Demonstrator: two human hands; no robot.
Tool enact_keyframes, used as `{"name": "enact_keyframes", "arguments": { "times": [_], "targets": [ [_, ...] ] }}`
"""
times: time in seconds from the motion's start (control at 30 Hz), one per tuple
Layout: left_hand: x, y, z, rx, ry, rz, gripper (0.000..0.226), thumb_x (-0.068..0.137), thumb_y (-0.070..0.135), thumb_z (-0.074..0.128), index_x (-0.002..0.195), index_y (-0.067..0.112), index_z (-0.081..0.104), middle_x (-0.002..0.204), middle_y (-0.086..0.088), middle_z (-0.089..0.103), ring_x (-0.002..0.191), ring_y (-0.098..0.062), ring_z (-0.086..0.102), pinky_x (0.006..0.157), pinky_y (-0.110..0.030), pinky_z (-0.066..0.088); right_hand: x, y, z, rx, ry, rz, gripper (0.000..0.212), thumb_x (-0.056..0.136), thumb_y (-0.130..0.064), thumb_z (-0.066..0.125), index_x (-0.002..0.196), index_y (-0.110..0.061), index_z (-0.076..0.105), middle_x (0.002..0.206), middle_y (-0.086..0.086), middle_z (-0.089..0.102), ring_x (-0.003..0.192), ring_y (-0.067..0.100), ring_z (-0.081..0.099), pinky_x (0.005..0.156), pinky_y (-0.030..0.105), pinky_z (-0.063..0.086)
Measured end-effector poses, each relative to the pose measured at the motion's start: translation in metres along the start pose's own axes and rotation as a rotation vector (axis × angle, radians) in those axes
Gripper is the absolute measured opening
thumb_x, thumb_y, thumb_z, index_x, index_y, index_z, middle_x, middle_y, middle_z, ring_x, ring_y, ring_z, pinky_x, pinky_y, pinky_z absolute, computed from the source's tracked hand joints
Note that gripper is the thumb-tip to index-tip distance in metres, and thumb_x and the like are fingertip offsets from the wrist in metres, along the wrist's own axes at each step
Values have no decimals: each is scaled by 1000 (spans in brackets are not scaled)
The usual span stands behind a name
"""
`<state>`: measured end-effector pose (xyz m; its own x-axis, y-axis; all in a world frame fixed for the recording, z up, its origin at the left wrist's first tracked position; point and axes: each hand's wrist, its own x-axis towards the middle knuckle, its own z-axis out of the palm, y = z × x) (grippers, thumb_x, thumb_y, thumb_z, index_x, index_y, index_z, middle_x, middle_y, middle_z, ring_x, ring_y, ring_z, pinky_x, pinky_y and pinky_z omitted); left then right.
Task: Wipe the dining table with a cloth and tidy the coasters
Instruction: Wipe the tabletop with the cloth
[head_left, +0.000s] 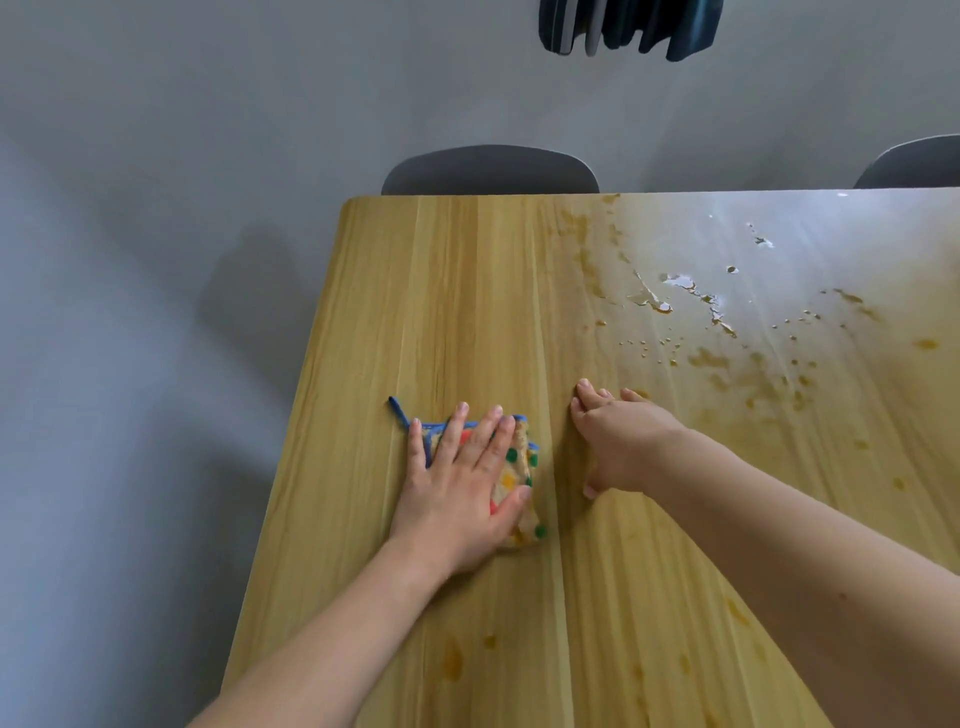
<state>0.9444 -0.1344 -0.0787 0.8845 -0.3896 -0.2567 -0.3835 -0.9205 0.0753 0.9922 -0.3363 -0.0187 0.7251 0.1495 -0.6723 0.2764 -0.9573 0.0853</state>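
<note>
A single head-worn wide-angle camera looks forward and steeply down from above the near edge of the wooden dining table (467, 291), close enough that both forearms fill the lower frame; the far edge, chair backs (488, 171) and grey floor (156, 260) lie beyond.

I see two grey chairs, one (490, 170) centred and one (917, 162) at right, against the far edge. Grey floor (130, 364) lies at left. Dark fabric (628, 26) hangs at top.

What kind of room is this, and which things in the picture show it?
Probably a home dining area: a long wooden dining table stands near a plain grey wall, two grey chair backs are tucked at its far edge, and brownish spills mark its top.
</note>
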Motion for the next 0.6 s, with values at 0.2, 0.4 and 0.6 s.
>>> {"name": "enact_keyframes", "arguments": {
  "times": [0.2,0.4,0.6],
  "targets": [
    [63,0,-19,3,1,-67,72,95,65,12,155,32,-12,162,17,-16,148,-16,-24,115,-61,-14,4,-6,-7,-44,-42,-26,110,81,-49,69,152,-1,0,159,20,-10,148,32,9,121,41,11],
    [69,6,-16,66,26,-22,69,95,64,8,155,35,-10,163,18,-13,149,-15,-22,116,-62,-9,2,3,4,-47,11,-72,111,81,-53,67,152,-2,-1,160,16,-12,149,29,8,120,40,13],
    [-7,34,1,20,-2,10,71,93,65,7,154,35,-12,161,19,-19,147,-15,-26,115,-61,-11,-4,8,9,-61,60,-89,112,83,-57,63,153,-2,-5,160,14,-12,149,27,7,121,40,11]
  ]
}}
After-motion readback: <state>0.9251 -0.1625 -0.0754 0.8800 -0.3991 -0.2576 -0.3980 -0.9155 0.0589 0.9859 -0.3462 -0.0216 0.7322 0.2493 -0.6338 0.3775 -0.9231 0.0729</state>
